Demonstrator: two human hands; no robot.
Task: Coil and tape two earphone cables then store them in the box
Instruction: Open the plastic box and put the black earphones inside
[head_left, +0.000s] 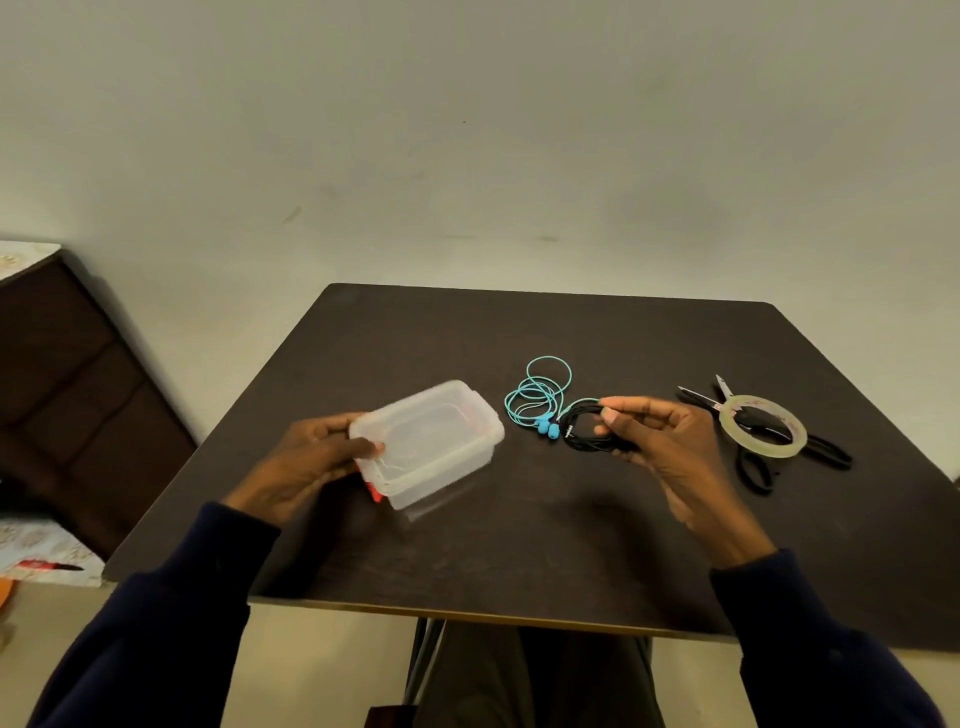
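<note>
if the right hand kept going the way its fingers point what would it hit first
Probably the turquoise earphones, lying just left of the right hand, which holds the coiled black earphones. The clear box in the left hand comes after. Depth is unclear, so it might pass above them.

box (436, 441) left of earphones (540, 400) — tape (763, 426) right.

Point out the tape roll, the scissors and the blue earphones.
tape roll (779, 451), head view, on the near wall of the clear ring.
scissors (696, 396), head view, on the dark blade left of the tape.
blue earphones (548, 427), head view, on the earbuds at the near end of the coil.
</note>
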